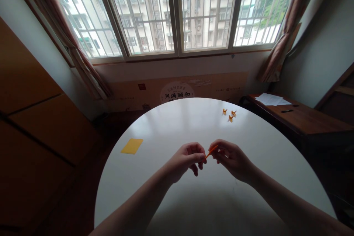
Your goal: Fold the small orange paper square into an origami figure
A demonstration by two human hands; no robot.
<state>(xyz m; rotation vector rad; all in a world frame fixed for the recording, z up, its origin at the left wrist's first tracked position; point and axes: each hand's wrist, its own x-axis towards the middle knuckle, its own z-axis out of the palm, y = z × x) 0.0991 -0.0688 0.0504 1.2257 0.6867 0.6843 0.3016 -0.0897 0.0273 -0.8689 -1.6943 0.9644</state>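
Pinching the low end of the thin orange strip (211,151), the left hand (186,160) has its grip closed, and the right hand (233,158) is by the high end, though I cannot tell if its grip is closed on it. The strip is between the hands, over the bench (177,125), and its long side slants up and away to the right, with both hands about as near. The yellow sheet (132,146) lies well off to the left.

- Orange piece (211,151): lower end obscured at left hand (186,160).
- Wall lettering (177,95): lower part hidden behind table (171,125).
- Papers (272,99): contents illegible.
- Table: near side cut off.
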